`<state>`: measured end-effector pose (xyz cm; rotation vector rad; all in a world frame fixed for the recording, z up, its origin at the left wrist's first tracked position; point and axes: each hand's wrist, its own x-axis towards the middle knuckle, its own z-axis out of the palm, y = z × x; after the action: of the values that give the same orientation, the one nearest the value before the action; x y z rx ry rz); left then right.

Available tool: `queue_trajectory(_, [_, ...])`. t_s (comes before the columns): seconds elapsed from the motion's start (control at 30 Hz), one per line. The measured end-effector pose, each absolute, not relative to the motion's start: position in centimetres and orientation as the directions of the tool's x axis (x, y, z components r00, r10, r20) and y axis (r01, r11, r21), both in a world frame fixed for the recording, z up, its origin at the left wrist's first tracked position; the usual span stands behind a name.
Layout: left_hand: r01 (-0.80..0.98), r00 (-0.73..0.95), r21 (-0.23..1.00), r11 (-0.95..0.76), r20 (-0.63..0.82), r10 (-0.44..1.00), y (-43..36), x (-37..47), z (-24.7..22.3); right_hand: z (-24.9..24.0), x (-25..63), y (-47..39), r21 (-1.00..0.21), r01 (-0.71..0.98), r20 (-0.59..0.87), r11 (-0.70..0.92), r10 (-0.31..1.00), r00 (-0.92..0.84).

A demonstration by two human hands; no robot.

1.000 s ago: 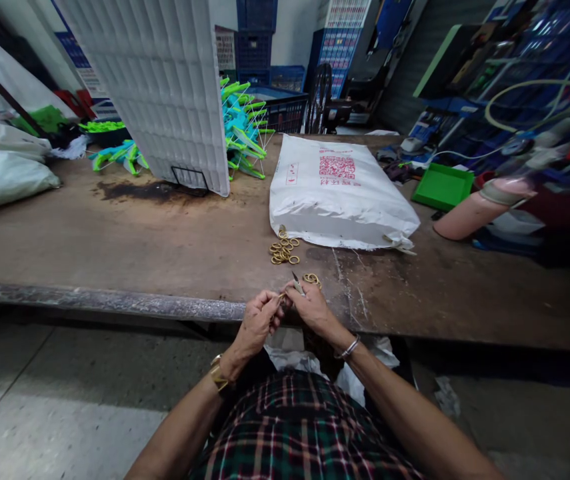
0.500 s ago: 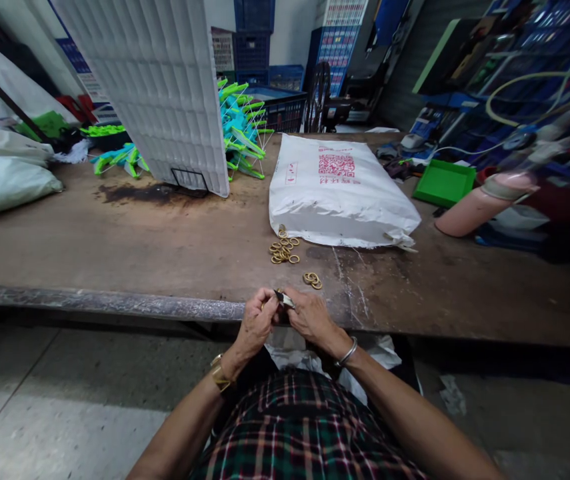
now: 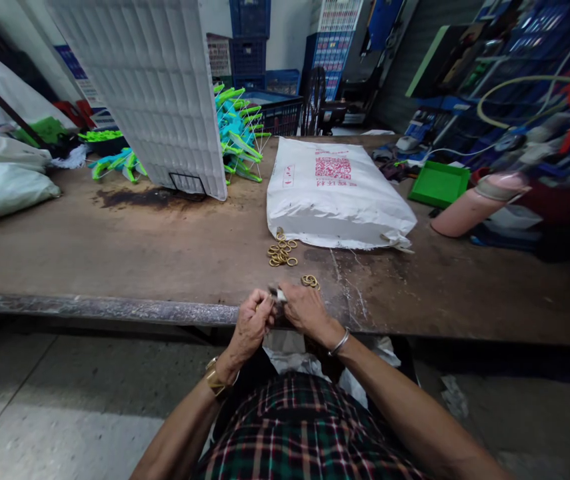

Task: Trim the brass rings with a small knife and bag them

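Over the table's front edge, my left hand (image 3: pixel 253 323) is closed, its thumb and fingers pinched on something too small to make out. Close beside it, my right hand (image 3: pixel 305 310) is closed around a small white tool with a dark tip (image 3: pixel 278 293), which points at the left fingertips. Just beyond the right hand lies a small group of brass rings (image 3: pixel 309 281). A larger pile of brass rings (image 3: pixel 281 255) sits further back, by the corner of a white sack (image 3: pixel 339 193) with red print.
On the wooden table (image 3: pixel 165 260) a tall white padded panel (image 3: pixel 149 93) stands back left, with green and turquoise plastic pieces (image 3: pixel 239 133) behind it. A green tray (image 3: pixel 439 183) and pink bottle (image 3: pixel 479 203) are at right, a white bag (image 3: pixel 5 177) far left.
My hands have shifted slightly left, and the gap between them is a little wider. The tool's tip is now blurred. The whole view has moved slightly.
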<state>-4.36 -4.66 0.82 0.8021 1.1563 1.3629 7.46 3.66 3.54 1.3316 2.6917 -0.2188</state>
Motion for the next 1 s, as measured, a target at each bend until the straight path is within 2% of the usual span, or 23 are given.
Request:
queue_trajectory(0.1, [-0.381,-0.052,0.918,0.108,-0.137,0.989,-5.3,-4.5,1.8,3.3,7.3,6.4,-0.022,0.852,-0.142,0.523,0.842,-0.520])
queue_trajectory(0.17, [-0.488,-0.004,0.863,0.129,-0.150,0.989,-5.4,-4.5,2.0,2.9,7.4,8.5,-0.026,0.876,-0.104,0.481,0.870,-0.481])
queue_trajectory(0.3, [-0.686,-0.040,0.709,0.163,-0.261,0.964,-5.0,-5.0,1.2,1.9,7.6,12.1,-0.138,0.888,-0.040,0.438,0.894,-0.447])
queue_trajectory(0.47, [-0.783,-0.015,0.589,0.199,-0.338,0.941,-4.5,-5.5,0.3,0.5,7.7,13.9,-0.220,0.892,-0.096,0.394,0.902,-0.422])
queue_trajectory(0.6, [-0.858,0.076,0.448,0.251,-0.374,0.924,-4.4,-5.7,-0.1,0.1,7.9,14.0,-0.249,0.875,-0.060,0.415,0.895,-0.441])
queue_trajectory(0.7, [-0.886,0.081,0.385,0.257,-0.417,0.905,-4.2,-5.6,-0.5,0.4,8.1,13.7,-0.279,0.873,-0.051,0.400,0.901,-0.430])
queue_trajectory(0.8, [-0.882,0.033,0.408,0.236,-0.447,0.894,-3.9,-5.4,-0.8,1.1,8.1,12.6,-0.362,0.828,-0.014,0.428,0.886,-0.464])
queue_trajectory(1.0, [-0.748,-0.143,0.647,0.146,-0.372,0.917,-3.3,-4.4,-0.4,2.2,7.4,7.1,-0.631,0.603,0.070,0.488,0.810,-0.582])
